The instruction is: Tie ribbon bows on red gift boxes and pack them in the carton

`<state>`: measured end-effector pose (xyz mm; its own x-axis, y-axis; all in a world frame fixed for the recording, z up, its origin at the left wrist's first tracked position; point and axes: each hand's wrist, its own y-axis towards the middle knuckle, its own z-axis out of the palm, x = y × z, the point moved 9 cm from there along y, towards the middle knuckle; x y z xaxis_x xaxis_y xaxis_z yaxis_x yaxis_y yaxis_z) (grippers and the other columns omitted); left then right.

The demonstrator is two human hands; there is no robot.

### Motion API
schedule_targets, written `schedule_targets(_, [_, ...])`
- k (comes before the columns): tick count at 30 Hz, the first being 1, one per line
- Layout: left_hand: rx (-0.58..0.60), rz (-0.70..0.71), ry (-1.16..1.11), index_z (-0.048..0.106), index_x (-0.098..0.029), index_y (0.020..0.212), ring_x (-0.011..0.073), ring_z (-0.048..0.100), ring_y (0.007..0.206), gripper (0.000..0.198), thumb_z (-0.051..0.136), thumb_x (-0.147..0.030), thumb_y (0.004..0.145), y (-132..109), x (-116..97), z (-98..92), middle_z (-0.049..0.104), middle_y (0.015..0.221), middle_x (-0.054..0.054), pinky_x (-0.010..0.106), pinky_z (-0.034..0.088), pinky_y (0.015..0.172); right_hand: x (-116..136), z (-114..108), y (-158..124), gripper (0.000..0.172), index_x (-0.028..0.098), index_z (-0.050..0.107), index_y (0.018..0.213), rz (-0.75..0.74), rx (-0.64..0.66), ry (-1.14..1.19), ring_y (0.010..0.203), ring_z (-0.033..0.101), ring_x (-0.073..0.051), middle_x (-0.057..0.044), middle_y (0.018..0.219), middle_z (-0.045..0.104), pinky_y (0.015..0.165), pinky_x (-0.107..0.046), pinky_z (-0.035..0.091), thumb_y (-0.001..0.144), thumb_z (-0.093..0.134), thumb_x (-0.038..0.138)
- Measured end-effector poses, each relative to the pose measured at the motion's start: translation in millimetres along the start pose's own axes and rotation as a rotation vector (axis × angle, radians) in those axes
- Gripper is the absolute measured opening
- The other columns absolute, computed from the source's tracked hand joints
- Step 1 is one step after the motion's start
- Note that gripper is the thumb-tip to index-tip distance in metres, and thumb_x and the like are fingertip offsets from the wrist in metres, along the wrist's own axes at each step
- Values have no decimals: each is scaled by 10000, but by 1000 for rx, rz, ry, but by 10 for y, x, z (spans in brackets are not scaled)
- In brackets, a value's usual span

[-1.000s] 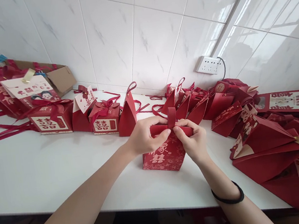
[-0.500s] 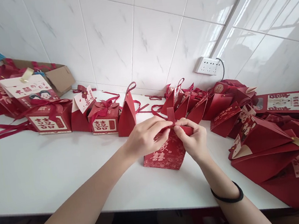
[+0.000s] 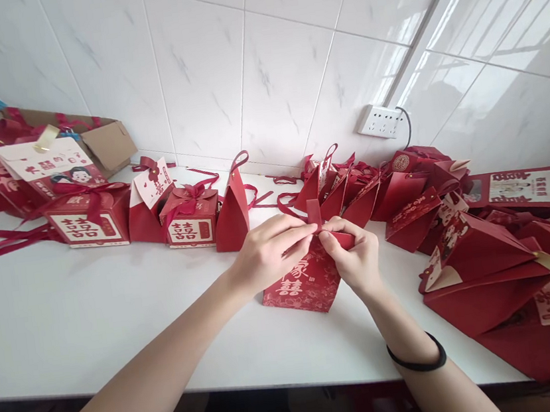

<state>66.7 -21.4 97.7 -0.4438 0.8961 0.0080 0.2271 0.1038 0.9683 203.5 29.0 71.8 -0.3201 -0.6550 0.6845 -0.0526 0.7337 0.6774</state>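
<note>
A red paper gift box [image 3: 310,288] with pale printed characters stands upright on the white table. At its top rises a red ribbon loop [image 3: 314,212]. My left hand [image 3: 273,249] pinches the ribbon's base from the left, fingertips pressed together. From the right, my right hand [image 3: 353,250] holds the same spot between thumb and fingers, close against the box's top edge. The fingertips of both hands meet there and cover the ribbon's fastening.
Finished-looking gift boxes line the back left, among them a square box [image 3: 189,223] and a pointed box [image 3: 233,211]. Many red boxes pile up at right [image 3: 497,299]. A cardboard carton [image 3: 110,146] stands back left; a power strip [image 3: 381,121] hangs on the tiled wall.
Almost nothing differs. Both hands keep their hold at the top of the box, with only a slight shift of the whole view.
</note>
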Motion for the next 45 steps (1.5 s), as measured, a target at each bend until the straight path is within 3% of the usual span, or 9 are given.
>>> schedule_targets(14, [-8,-54,-11,619,-154,980,102,624,741,186,564,-63,829,-34,17,17,650,823,45,216,562,686,17,5,1,104,209,628,684,-10,-3,9,578,530,-103,36,629,599,571,-222,440,777,595,244])
schedule_targets(21, [-49,-190,-127,639,-148,943,98,616,720,162,572,-62,823,-48,95,20,644,803,45,207,547,652,15,4,8,115,207,634,674,5,-2,12,578,532,-116,23,620,596,567,-239,446,768,599,264])
schedule_targets(29, [-14,-284,-125,604,-167,925,106,631,733,132,583,-98,815,-55,135,39,657,802,25,210,539,670,16,27,22,101,203,617,684,-5,36,58,579,544,-114,24,636,604,555,-232,446,767,596,257])
schedule_targets(34, [-34,-395,-250,453,-201,1181,104,630,765,422,608,-121,797,-133,244,80,629,850,2,209,544,703,20,7,-4,96,207,596,666,10,-22,19,590,560,-121,26,637,618,585,-243,462,756,592,243])
schedule_targets(38, [-102,-514,-320,323,-219,1289,131,628,844,647,659,-132,744,-162,350,58,566,1077,71,239,557,696,10,-10,-6,83,213,604,678,14,-48,0,620,584,-136,19,662,641,616,-261,481,751,600,253])
schedule_targets(43, [75,-551,-311,502,-204,1062,137,638,870,322,610,-129,769,-132,321,150,635,968,27,258,543,810,-7,-9,-2,80,215,614,685,22,-37,-7,632,594,-144,11,688,656,621,-271,487,749,602,262])
schedule_targets(45, [116,-518,-305,509,-201,1048,146,633,920,311,610,-129,763,-122,287,165,644,976,26,255,535,832,-7,-12,0,76,214,616,690,20,-32,-1,648,602,-146,11,696,662,637,-272,490,750,604,259])
